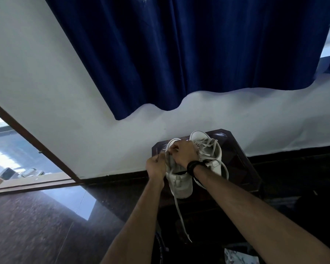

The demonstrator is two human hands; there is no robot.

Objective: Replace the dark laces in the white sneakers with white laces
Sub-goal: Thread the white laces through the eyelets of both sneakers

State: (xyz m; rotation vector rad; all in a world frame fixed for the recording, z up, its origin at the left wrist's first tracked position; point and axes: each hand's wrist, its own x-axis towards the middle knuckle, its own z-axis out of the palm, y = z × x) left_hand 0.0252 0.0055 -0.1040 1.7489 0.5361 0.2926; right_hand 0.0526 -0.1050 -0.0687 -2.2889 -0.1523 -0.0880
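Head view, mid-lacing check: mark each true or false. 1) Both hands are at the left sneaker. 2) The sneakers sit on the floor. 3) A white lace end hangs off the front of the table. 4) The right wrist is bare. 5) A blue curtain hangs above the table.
1) True: the left hand and right hand both work at the lace area of the left sneaker, fingers curled on a lace.
2) False: both it and the right sneaker rest on the dark wooden table.
3) True: the white lace dangles below the table's front edge.
4) False: a dark wristband circles the right wrist.
5) True: the blue curtain hangs against the wall above.
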